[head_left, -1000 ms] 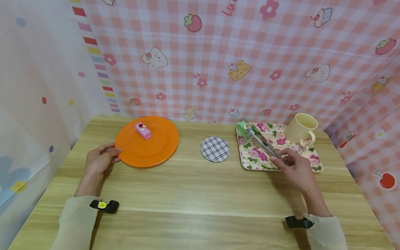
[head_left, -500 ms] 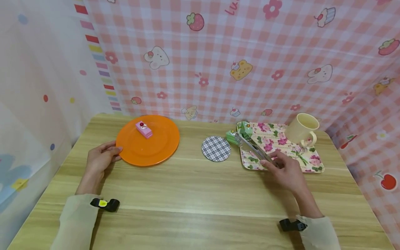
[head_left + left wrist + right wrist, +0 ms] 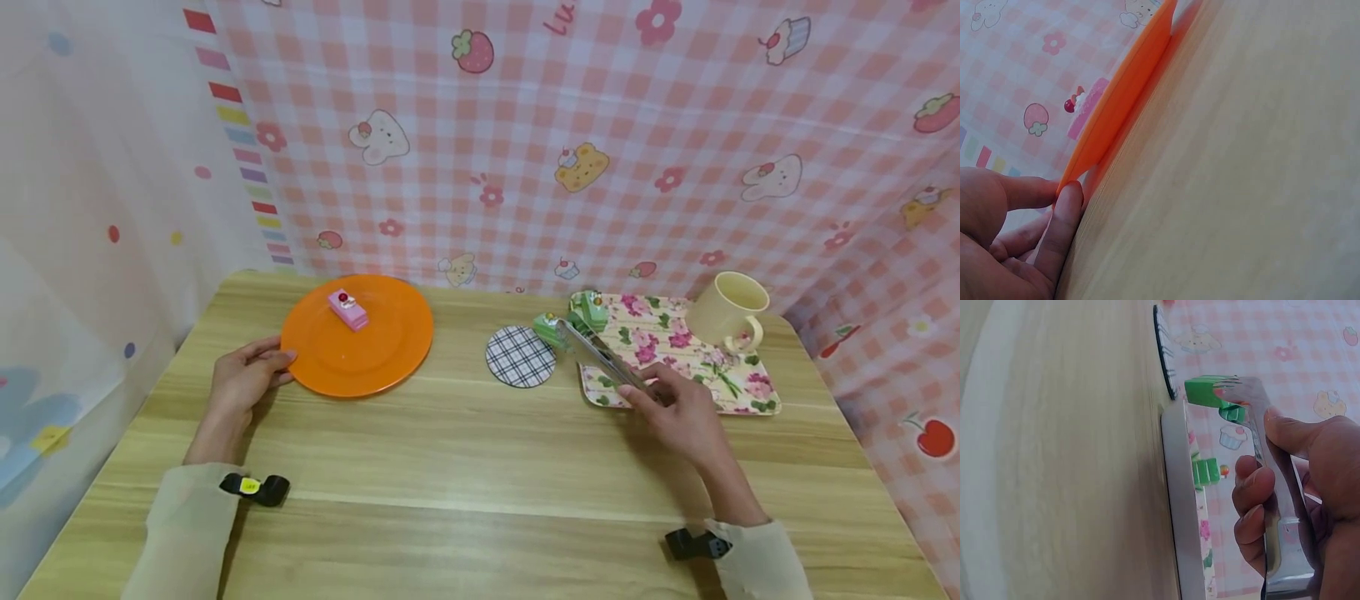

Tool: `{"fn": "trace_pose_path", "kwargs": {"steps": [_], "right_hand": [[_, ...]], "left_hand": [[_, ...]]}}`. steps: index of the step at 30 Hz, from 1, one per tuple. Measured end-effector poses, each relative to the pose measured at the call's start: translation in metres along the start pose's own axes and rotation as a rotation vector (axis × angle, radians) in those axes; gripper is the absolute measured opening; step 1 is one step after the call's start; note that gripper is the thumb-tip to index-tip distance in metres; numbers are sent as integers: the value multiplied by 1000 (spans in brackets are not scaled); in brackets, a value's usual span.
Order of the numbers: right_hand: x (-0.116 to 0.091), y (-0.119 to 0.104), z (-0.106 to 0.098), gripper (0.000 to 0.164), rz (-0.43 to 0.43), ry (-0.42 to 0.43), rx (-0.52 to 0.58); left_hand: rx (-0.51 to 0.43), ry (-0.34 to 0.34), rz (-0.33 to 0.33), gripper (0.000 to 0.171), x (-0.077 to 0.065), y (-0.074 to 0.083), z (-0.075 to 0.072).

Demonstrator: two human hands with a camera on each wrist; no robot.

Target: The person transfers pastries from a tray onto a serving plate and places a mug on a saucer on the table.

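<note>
In the head view, my left hand (image 3: pixel 242 379) pinches the near-left rim of a round orange plate (image 3: pixel 367 358). The left wrist view shows thumb and finger on that rim (image 3: pixel 1069 178). A pink toy cake slice (image 3: pixel 348 311) with a red berry on top sits on the plate. My right hand (image 3: pixel 678 412) grips metal tongs (image 3: pixel 603 354), whose tips clamp a green toy cake slice (image 3: pixel 549 328). Seen from the right wrist, this held slice (image 3: pixel 1202 391) is raised above the tray's edge. A second green cake slice (image 3: pixel 595 311) sits on the floral tray (image 3: pixel 720 375).
Between plate and tray lies a round checked coaster (image 3: pixel 521 357). A cream mug (image 3: pixel 723 310) stands at the tray's back right. Behind the wooden table (image 3: pixel 450 467) hangs a pink checked curtain (image 3: pixel 487 125), with a pale curtain (image 3: pixel 75 208) on the left.
My right hand has moved left with the tongs, carrying the green cake slice from above the tray toward the coaster. My left hand stays at the plate's rim.
</note>
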State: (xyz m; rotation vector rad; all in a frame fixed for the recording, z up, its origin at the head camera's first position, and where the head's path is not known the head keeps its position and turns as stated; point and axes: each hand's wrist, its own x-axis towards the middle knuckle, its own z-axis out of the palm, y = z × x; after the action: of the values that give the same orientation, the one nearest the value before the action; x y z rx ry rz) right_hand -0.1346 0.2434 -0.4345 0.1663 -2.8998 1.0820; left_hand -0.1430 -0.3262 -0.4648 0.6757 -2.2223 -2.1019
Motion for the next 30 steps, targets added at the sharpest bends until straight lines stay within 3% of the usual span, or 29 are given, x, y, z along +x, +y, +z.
{"fn": "trace_pose_path", "kwargs": {"steps": [8,14,30], "right_hand": [[-4,-6,12,22,-29,23,68],[-4,-17,23,26,-18,-24,115],[10,-55,59,19,-134,-49,142]], "left_hand": [[7,3,-11,59,2,1,5],[21,17,-20,59,3,-1,5],[26,32,-22,58,4,-3,0]]}}
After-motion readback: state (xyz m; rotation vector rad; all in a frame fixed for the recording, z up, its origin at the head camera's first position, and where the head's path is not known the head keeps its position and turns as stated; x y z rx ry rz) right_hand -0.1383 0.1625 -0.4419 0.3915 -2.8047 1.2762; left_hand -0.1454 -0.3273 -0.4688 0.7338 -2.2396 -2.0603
